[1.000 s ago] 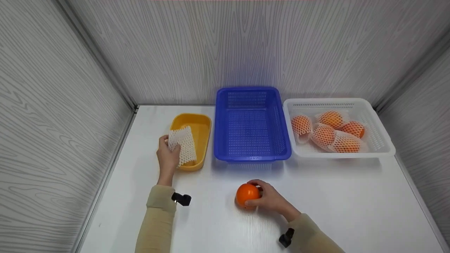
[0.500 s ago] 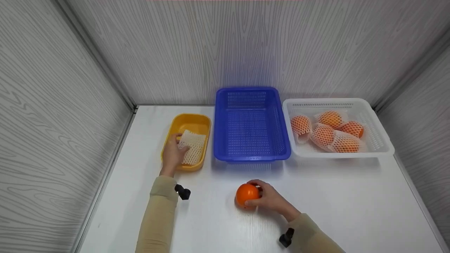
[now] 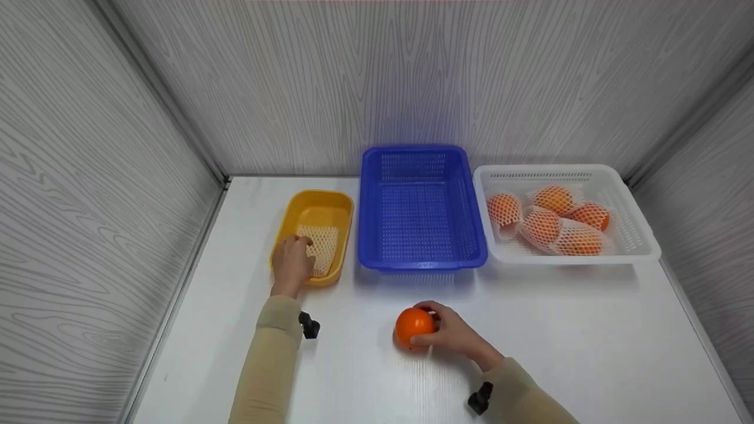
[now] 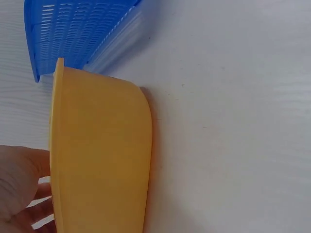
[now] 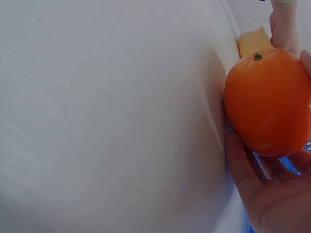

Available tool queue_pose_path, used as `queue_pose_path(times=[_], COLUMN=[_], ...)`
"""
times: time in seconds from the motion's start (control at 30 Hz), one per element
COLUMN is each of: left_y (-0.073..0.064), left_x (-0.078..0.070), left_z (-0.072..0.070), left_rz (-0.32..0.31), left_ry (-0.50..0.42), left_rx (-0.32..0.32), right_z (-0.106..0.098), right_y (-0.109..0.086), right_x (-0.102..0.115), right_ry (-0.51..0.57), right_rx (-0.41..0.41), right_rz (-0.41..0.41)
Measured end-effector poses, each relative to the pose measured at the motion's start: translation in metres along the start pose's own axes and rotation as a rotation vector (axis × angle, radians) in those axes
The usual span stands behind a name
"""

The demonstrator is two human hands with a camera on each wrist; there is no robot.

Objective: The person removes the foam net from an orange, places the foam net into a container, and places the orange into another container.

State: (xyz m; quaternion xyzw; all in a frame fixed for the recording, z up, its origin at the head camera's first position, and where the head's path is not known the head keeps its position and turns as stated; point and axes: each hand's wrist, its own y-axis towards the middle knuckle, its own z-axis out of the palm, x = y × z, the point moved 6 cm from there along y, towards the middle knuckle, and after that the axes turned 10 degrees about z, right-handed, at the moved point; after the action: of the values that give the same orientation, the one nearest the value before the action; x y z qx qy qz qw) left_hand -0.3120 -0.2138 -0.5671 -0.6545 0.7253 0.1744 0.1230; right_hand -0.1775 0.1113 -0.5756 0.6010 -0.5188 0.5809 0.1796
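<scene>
Over the near left side of a yellow tray [image 3: 290,215], my left hand [image 3: 291,265] hangs with loosely bent fingers. A white foam fruit net [image 3: 323,247] lies flat in that tray, beside the fingertips. In the left wrist view the tray's wall [image 4: 102,150] hides part of the fingers; the thumb and fingers stand apart. On the white table, my right hand [image 3: 450,333] grips a bare orange [image 3: 413,325] from its right side. The right wrist view shows the orange's [image 5: 269,104] green stem spot, with fingers [image 5: 239,165] curled against it.
A blue perforated basket [image 3: 364,235] stands right of the yellow tray. Next to it, a white basket [image 3: 639,235] holds several oranges [image 3: 541,225] in foam nets. Grey wood-patterned walls [image 3: 412,76] enclose the table [image 3: 365,377] at the back and sides.
My left hand has moved the foam net rightward and down into the yellow tray and let go of it. The right hand and the orange have stayed still.
</scene>
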Motion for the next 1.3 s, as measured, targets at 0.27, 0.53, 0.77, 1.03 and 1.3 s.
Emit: queue_pose_path(times=[0.27,0.53,0.77,1.03,1.3], left_y=[-0.005,-0.007,-0.011,-0.023,-0.037], left_x=[0.002,-0.002,-0.008,-0.027,-0.053], left_z=[0.022,0.020,0.004,-0.010,-0.010], left_rz=[-0.075,-0.025,-0.001,0.024,0.099], left_ry=[-0.119,-0.117,-0.087,-0.211,-0.345], left_rx=[0.298,0.269,0.136,0.019,-0.115], right_z=[0.002,-0.001,-0.013,-0.036,-0.066], right_y=[0.014,0.022,0.017,0.010,0.011], right_x=[-0.020,-0.034,-0.022,0.011,0.043], right_ry=[-0.029,-0.031,-0.038,-0.042,-0.061], right_rx=[-0.028,-0.058,-0.083,-0.098,-0.127], right_rz=[0.000,0.019,-0.001,-0.062,-0.090])
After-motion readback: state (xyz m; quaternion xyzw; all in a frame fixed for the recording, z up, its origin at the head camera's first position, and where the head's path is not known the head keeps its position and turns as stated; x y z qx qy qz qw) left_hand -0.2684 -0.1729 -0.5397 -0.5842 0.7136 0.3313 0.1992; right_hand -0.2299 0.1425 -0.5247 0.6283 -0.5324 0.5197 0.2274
